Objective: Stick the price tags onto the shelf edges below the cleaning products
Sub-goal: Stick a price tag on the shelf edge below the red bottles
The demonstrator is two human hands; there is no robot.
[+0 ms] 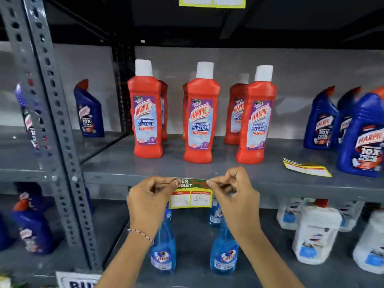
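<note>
Left hand (150,196) and right hand (232,192) each pinch an upper corner of the price tag (190,194) against the shelf edge (116,179) – between the grips its heading is partly hidden, handwritten prices illegible

Grey shelf (207,163); red bottles (198,121)

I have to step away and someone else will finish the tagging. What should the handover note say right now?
Left hand and right hand each pinch a top corner of the price tag, held against the shelf edge below the red bathroom cleaner bottles.
Whether it is stuck yet: cannot tell.
Spare tags lie on the shelf beside the blue bottles.
Left: press this one down, then tag the blue bottles' edge.
</note>
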